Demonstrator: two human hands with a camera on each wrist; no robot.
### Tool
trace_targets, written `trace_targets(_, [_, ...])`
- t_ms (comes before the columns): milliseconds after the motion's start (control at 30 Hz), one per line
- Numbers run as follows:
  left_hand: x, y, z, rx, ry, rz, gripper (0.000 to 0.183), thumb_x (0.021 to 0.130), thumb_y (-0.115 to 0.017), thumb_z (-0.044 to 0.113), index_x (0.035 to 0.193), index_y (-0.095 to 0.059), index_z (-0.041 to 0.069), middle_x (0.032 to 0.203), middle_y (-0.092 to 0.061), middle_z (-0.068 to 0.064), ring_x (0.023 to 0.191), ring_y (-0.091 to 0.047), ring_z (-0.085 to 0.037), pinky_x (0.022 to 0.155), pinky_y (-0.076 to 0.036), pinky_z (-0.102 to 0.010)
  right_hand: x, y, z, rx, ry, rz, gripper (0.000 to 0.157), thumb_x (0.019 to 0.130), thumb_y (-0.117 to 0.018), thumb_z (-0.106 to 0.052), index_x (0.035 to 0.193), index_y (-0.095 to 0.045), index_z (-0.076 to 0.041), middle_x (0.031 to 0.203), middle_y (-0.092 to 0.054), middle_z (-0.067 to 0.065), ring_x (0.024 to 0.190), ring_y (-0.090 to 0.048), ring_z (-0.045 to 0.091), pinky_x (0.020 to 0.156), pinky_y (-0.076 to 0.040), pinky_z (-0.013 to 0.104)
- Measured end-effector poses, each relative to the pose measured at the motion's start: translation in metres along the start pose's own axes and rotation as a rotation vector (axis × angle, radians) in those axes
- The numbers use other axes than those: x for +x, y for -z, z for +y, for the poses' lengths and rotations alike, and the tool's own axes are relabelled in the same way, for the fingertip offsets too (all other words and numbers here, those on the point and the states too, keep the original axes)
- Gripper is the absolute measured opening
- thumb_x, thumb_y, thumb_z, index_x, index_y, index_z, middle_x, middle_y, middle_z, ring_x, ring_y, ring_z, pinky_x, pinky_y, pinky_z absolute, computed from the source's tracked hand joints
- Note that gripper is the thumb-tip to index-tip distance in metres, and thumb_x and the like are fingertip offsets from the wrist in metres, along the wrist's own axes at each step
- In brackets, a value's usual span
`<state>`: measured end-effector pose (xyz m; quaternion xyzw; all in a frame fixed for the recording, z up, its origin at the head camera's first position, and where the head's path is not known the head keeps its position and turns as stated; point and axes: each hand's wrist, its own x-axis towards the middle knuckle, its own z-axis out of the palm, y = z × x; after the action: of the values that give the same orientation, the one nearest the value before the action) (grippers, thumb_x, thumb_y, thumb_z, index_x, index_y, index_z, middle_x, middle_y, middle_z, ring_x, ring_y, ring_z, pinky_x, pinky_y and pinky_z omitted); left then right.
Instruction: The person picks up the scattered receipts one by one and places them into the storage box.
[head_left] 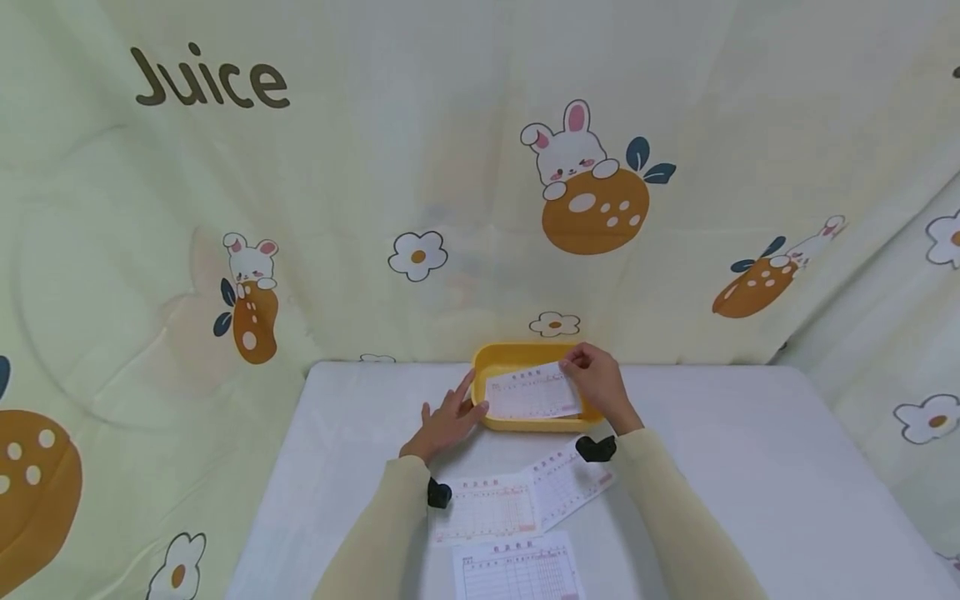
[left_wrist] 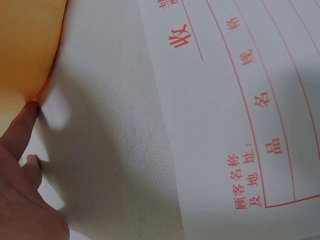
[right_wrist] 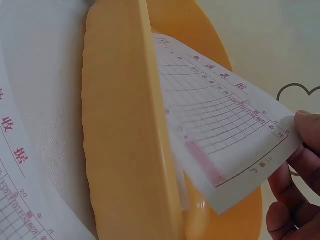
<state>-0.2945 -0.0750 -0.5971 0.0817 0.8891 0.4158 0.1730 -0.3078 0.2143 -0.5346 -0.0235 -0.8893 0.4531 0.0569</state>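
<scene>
A printed receipt slip (head_left: 531, 393) lies tilted inside a yellow plastic basket (head_left: 517, 426) at the table's far edge. By its upper right corner my right hand (head_left: 600, 385) pinches the slip between thumb and fingers; the right wrist view shows that receipt slip (right_wrist: 215, 115) bent, its corner raised above the basket's rim. My left hand (head_left: 448, 423) touches the basket's left side with outstretched fingers. In the left wrist view a fingertip of the left hand (left_wrist: 25, 185) meets the yellow wall (left_wrist: 30, 45).
Three more receipt slips lie on the white table (head_left: 360, 433) nearer me: one at left (head_left: 483, 510), one slanted at right (head_left: 567, 482), one at the front (head_left: 517, 571). Behind the basket hangs a printed curtain (head_left: 337, 208).
</scene>
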Motion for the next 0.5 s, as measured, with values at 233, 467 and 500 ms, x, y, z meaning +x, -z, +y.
trace_targets(233, [0.0013, -0.0030, 0.0017, 0.000, 0.003, -0.008, 0.077, 0.107, -0.053, 0.061, 0.172, -0.017, 0.042, 0.173, -0.033, -0.004, 0.164, -0.011, -0.036, 0.125, 0.014, -0.064, -0.0018, 0.0005, -0.0028, -0.011, 0.005, -0.015, 0.012, 0.107, -0.067, -0.008, 0.113, -0.068, 0.002, 0.107, -0.068, 0.018, 0.098, -0.059, 0.034, 0.091, -0.054, 0.041])
trace_targets(467, [0.0010, -0.0008, 0.0024, -0.013, 0.004, 0.005, 0.076, 0.108, -0.054, 0.058, 0.173, -0.017, 0.041, 0.172, -0.036, -0.005, 0.164, -0.011, -0.035, 0.125, 0.014, -0.064, -0.0020, 0.0029, 0.0008, -0.010, 0.018, -0.026, 0.018, 0.108, -0.066, -0.011, 0.119, -0.070, 0.003, 0.111, -0.072, 0.019, 0.099, -0.066, 0.035, 0.094, -0.058, 0.047])
trace_targets(500, [0.0007, -0.0003, 0.0020, -0.009, 0.006, 0.007, 0.076, 0.108, -0.053, 0.057, 0.173, -0.017, 0.041, 0.172, -0.036, -0.005, 0.164, -0.011, -0.035, 0.125, 0.014, -0.064, -0.0019, 0.0035, 0.0012, -0.010, 0.020, -0.026, 0.019, 0.108, -0.065, -0.012, 0.120, -0.070, 0.003, 0.112, -0.072, 0.019, 0.100, -0.066, 0.035, 0.094, -0.058, 0.048])
